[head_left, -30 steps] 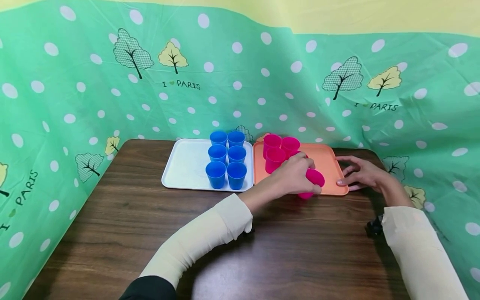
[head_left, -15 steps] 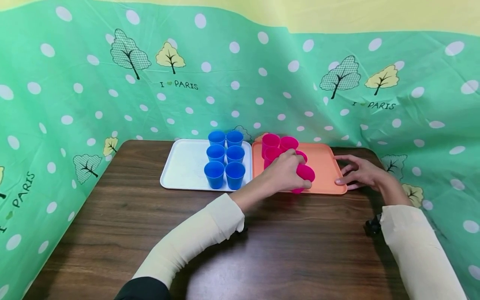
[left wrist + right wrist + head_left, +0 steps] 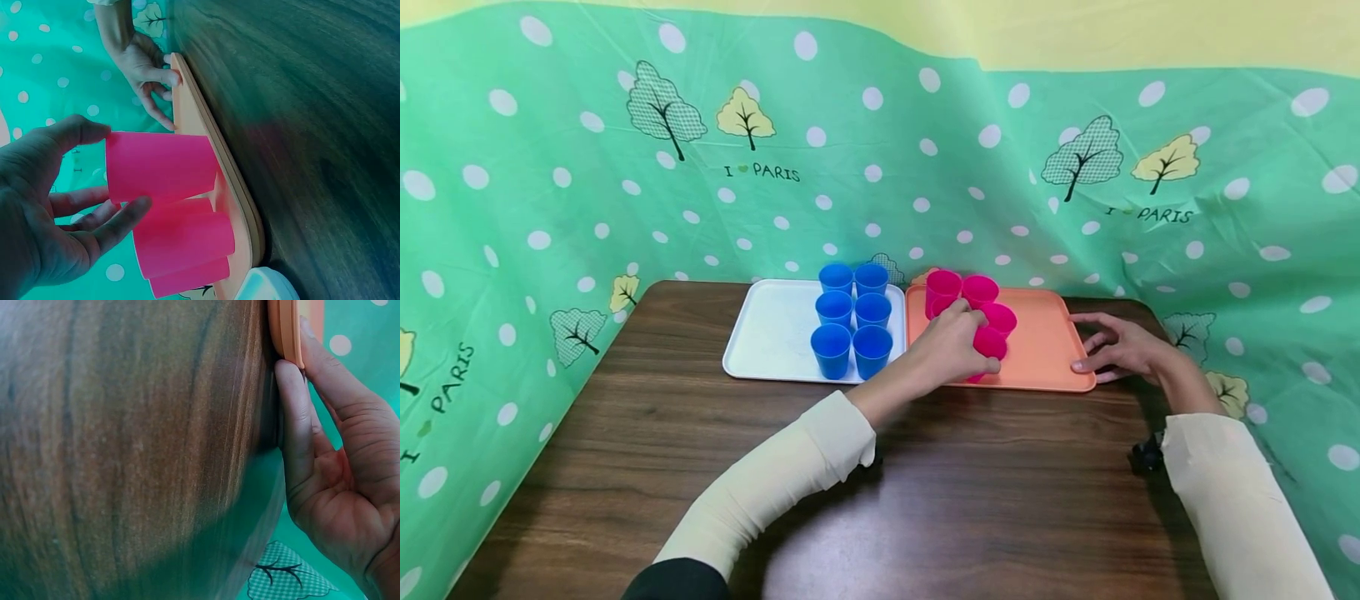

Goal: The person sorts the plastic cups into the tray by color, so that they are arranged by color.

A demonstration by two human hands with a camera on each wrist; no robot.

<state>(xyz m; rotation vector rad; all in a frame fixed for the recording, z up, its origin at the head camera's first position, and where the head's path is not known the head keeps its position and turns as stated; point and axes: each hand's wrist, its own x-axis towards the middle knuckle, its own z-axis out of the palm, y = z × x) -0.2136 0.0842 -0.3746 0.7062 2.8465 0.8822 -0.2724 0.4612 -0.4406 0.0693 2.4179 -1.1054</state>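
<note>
My left hand (image 3: 943,350) grips a pink cup (image 3: 991,343) by its rim over the front part of the orange tray (image 3: 1045,346). The left wrist view shows thumb and fingers around the open end of that cup (image 3: 162,165), its base low at the tray's front edge. Other pink cups (image 3: 943,285) stand on the tray behind and beside the hand, one partly hidden by it. At the tray's right front corner my right hand (image 3: 1127,346) holds the edge; in the right wrist view its thumb lies over the orange rim (image 3: 286,331), fingers outside.
A white tray (image 3: 767,333) adjoins the orange tray on the left, with several blue cups (image 3: 832,350) in two columns on its right part. Both trays lie at the far side of the brown wooden table (image 3: 970,492). A green dotted curtain (image 3: 880,158) hangs behind.
My left hand has moved left with the pink cup, from the front middle of the orange tray toward the other pink cups. The right hand stays at the tray's corner.
</note>
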